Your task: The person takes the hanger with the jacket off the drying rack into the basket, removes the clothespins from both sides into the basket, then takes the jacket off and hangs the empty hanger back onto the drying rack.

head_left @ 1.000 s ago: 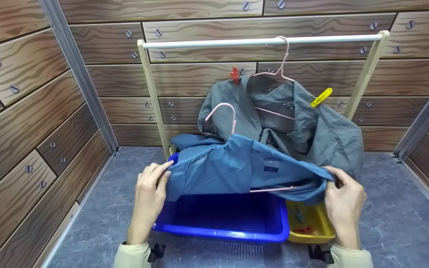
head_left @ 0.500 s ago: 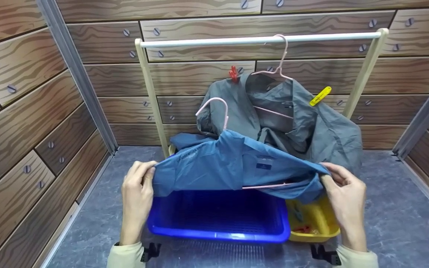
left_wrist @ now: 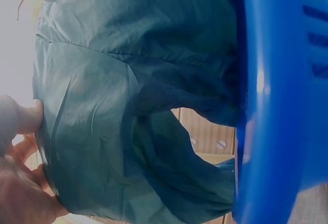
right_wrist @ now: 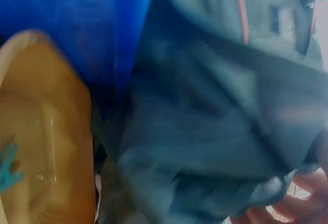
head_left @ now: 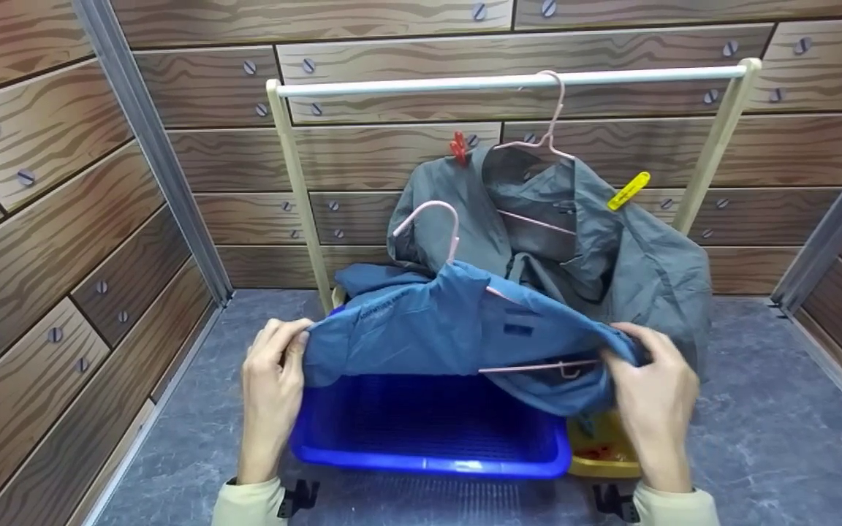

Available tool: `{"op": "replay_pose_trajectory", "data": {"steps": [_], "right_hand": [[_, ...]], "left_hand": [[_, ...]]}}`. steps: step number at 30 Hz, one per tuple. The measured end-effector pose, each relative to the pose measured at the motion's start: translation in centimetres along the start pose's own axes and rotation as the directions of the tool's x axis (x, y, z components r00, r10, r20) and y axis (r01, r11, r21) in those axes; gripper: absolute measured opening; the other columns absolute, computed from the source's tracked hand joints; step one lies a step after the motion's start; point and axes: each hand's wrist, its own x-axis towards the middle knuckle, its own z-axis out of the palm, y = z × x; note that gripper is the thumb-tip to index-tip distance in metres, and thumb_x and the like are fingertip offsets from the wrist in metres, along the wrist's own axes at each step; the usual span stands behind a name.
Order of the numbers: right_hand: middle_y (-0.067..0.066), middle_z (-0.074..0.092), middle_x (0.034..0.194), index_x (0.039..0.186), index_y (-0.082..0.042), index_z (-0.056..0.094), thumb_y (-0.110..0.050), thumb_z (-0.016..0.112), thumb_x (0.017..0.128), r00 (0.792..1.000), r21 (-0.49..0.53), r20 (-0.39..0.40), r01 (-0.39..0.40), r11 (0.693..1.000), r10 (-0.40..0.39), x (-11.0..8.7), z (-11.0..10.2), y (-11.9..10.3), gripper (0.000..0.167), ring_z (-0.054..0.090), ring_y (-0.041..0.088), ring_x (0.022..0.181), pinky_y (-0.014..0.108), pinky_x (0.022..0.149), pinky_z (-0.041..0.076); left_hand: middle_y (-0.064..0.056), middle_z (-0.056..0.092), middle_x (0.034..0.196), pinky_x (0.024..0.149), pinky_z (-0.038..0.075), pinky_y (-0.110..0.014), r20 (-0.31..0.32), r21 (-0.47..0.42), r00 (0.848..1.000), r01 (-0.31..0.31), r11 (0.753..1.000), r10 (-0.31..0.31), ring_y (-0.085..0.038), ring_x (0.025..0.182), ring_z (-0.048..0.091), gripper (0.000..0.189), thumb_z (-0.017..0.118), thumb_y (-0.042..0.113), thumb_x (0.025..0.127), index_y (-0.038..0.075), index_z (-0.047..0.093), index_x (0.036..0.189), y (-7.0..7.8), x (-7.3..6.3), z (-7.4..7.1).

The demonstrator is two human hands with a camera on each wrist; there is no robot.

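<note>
Here, we see the blue garment [head_left: 399,329] stretched between two hands, over the far edge of the blue basket [head_left: 428,464]. The left hand [head_left: 272,376] pinches one shoulder between thumb and fingers, near the basket's left edge; the right hand [head_left: 655,394] grips the other shoulder, beyond the right edge. Inside the garment is a pink hanger [head_left: 454,235], its hook standing out of the collar. Just beside the basket's right edge, the yellow container [head_left: 604,470] carries a turquoise clothespin [right_wrist: 7,170]. Behind, we find a grey shirt [head_left: 658,256], which hangs from the white rail [head_left: 421,84], with a red clip [head_left: 458,148] and a yellow clip [head_left: 628,191] at its shoulders.
</note>
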Motion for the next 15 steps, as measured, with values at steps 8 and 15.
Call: {"op": "replay_pose_trajectory", "data": {"steps": [8, 15], "right_hand": [[0.005, 0.075, 0.089, 0.1, -0.015, 0.08, -0.005, 0.066, 0.088, 0.985, -0.017, -0.168, -0.042, 0.999, 0.038, 0.05, -0.46, 0.2, 0.021, 0.068, 0.021, 0.077, 0.022, 0.071, 0.04], [0.0, 0.074, 0.081, 0.098, -0.01, 0.08, -0.008, 0.069, 0.086, 0.971, 0.098, -0.083, -0.215, 0.972, 0.223, 0.72, -0.94, 0.52, 0.016, 0.059, -0.007, 0.068, 0.015, 0.066, 0.044]], "left_hand": [[0.0, 0.06, 0.082, 0.074, 0.037, -0.032, -0.03, 0.024, 0.999, 0.013, 1.0, -0.013, -0.017, 0.079, 0.053, 0.013, 0.063, 0.001, 0.093, 0.008, 0.073, 0.098, 0.07, 0.11, 0.31], [0.002, 0.061, 0.084, 0.074, 0.034, -0.033, -0.048, 0.037, 0.998, 0.029, 0.999, -0.027, -0.015, 0.083, 0.052, 0.014, 0.064, 0.001, 0.093, 0.01, 0.074, 0.098, -0.09, 0.04, 0.02]]}}
